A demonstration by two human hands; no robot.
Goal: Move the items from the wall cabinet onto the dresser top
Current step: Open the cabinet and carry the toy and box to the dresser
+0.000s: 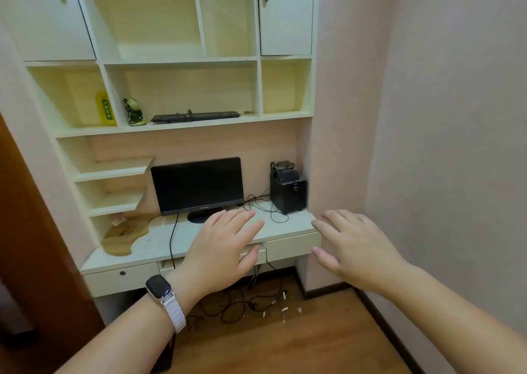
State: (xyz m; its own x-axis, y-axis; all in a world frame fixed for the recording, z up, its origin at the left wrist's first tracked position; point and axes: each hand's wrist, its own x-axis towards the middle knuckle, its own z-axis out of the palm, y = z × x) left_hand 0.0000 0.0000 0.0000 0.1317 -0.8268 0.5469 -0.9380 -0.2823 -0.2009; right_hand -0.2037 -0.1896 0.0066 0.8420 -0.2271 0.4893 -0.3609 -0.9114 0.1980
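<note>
On the wall cabinet's lower shelf (182, 125) lie a black keyboard (195, 116), a small green figurine wrapped in black cord (134, 112) and a tiny brass-coloured object (248, 112). A yellow package (105, 108) stands in the left compartment. The dresser top (159, 241) is below. My left hand (225, 245), with a watch on its wrist, hovers flat with fingers straight in front of the dresser. My right hand (350, 248) is held out beside it, fingers straight, holding nothing.
On the dresser top stand a black monitor (198, 187), a black speaker box (288, 188) with loose cables (265, 207), and a wooden board (125, 235) at the left. Drawers (292, 245) sit under the top. Cables and small scraps lie on the wood floor (256, 305). A wall is close at right.
</note>
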